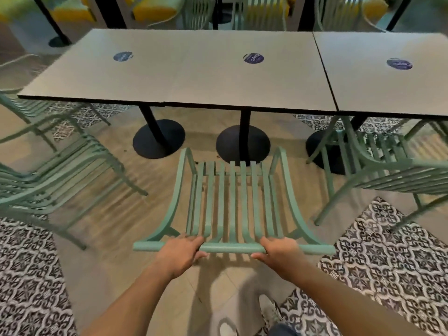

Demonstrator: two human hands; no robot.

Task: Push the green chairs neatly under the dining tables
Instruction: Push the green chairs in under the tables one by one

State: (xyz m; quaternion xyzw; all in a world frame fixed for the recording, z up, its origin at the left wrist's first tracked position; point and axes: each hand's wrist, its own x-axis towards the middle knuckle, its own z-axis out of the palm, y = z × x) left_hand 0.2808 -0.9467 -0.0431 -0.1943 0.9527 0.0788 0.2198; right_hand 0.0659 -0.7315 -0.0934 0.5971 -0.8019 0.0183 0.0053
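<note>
A green slatted chair (232, 202) stands in front of me, facing the grey dining table (189, 76). Its front edge lies short of the table's near edge, by the round black base (242, 144). My left hand (180, 254) grips the chair's top rail left of centre, fingers curled over it and thumb under. My right hand (278, 253) grips the same rail right of centre. A second green chair (60, 175) stands at the left, angled away from the table. A third green chair (388, 163) stands at the right, partly under the neighbouring table (392, 88).
Another black pedestal base (158, 139) sits left of the middle one. Round blue stickers (253, 58) mark the tabletops. More green chairs and yellow seats stand beyond the tables. Patterned black-and-white tiles (388, 263) flank the tan floor. My shoes (268, 309) show at the bottom.
</note>
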